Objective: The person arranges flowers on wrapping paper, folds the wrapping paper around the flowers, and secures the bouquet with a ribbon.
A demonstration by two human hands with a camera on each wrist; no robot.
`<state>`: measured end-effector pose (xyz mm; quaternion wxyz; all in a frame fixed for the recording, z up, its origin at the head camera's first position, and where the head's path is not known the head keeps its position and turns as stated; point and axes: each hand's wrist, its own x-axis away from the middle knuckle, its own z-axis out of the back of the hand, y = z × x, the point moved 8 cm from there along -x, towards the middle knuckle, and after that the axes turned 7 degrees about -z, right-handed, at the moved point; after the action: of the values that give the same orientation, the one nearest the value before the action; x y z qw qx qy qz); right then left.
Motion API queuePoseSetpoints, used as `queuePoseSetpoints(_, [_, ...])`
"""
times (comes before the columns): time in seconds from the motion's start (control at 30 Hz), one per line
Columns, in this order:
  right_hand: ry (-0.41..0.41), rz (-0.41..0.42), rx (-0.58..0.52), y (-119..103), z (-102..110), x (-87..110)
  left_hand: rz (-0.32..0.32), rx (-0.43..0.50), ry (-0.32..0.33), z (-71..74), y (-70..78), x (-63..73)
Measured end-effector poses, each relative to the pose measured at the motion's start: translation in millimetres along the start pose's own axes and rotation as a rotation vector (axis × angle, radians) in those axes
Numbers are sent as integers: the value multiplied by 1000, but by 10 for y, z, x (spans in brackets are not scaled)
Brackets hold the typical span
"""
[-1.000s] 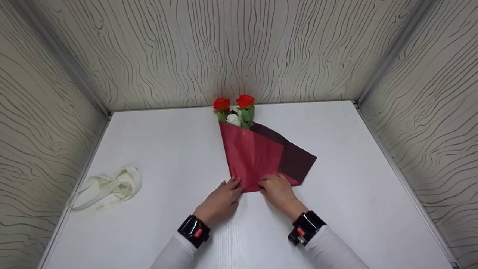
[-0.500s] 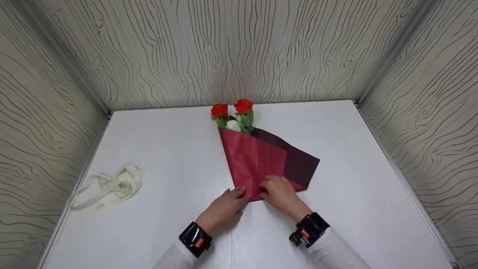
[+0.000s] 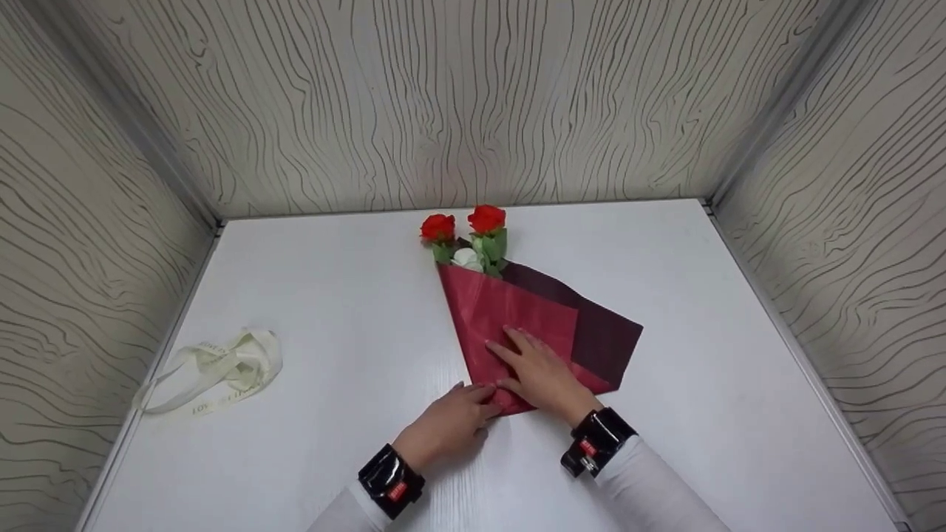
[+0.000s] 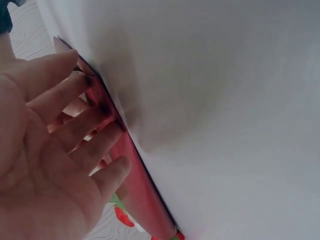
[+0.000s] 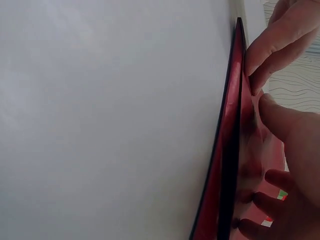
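A bouquet lies on the white table, wrapped in red paper [image 3: 473, 303] folded across its front. The paper's dark inner side [image 3: 610, 336] shows on the right, with that flap spread out flat. From the top stick out two red roses [image 3: 487, 219] and a white rose [image 3: 466, 258] with green leaves; the stems are hidden. My right hand [image 3: 545, 378] rests on the lower front of the wrap, fingers spread. With extended fingers my left hand [image 3: 446, 425] touches the narrow bottom end at its left edge. The left wrist view shows those fingers [image 4: 97, 117] against the paper.
A loose cream ribbon [image 3: 236, 362] with printed lettering lies in loops at the table's left edge. Wood-grain panels [image 3: 473, 103] stand at the back and both sides of the table [image 3: 332, 295].
The bouquet has slid toward me and a little to the right, both hands moving with it. My right hand has gone from bent fingers at the lower edge to spread fingers on the paper.
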<state>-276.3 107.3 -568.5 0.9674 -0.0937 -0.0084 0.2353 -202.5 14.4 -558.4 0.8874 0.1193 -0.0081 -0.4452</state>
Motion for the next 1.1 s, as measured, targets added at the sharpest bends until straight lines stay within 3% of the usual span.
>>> queuePoseSetpoints(0.17, [-34, -9, 44, 21, -52, 29, -20, 1, -7, -1, -2, -13])
queuePoseSetpoints(0.3, [-52, -19, 50, 37, -84, 52, -39, 13, 56, 44, -44, -66])
queuePoseSetpoints(0.4, [-58, -19, 74, 43, -104, 61, -17, 8, 113, 81, -157, -112])
queuePoseSetpoints(0.53, [-57, -30, 84, 54, -113, 55, 76, -35, 152, 136, -429, -184])
queuePoseSetpoints(0.77, [-86, -41, 101, 63, -131, 42, 269, -91, 95, 129, -933, -344])
queuePoseSetpoints(1.1, [-111, -42, 73, 77, -126, 40, 467, -227, 22, 170, -1351, -504])
